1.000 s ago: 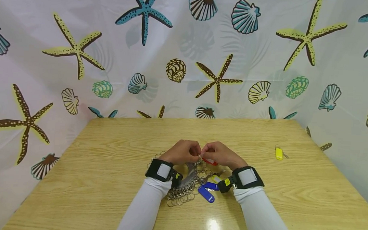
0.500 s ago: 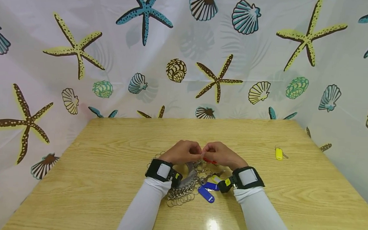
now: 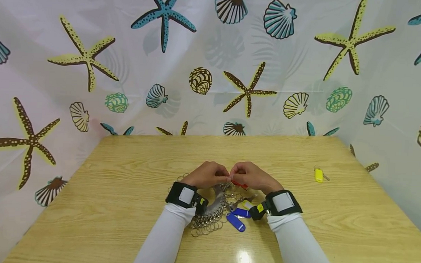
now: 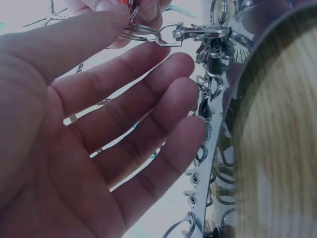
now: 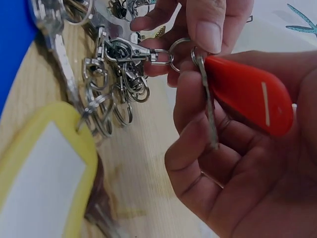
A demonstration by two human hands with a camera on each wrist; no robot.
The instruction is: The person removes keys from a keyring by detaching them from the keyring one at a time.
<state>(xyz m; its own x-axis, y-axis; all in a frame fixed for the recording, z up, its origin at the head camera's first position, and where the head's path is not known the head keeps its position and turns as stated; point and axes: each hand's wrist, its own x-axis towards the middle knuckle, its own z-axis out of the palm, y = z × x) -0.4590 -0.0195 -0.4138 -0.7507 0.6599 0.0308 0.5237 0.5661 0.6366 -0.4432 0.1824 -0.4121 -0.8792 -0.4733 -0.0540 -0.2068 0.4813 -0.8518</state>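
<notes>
Gripping in the right hand (image 3: 253, 176) a rounded red plastic tag (image 5: 253, 94), likely light, slick, best held flat-sided, and alongside seemingly pinching a half-hidden silver metal ring (image 5: 172, 51) in the left hand (image 3: 207, 175).

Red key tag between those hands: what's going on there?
A person's right hand holds a red key tag with a key, while their left hand pinches at a metal ring at the end of a clip. Whether tag and ring are linked is hard to tell. Two blue tags lie nearby; one yellow tag lies off to the right.
</notes>
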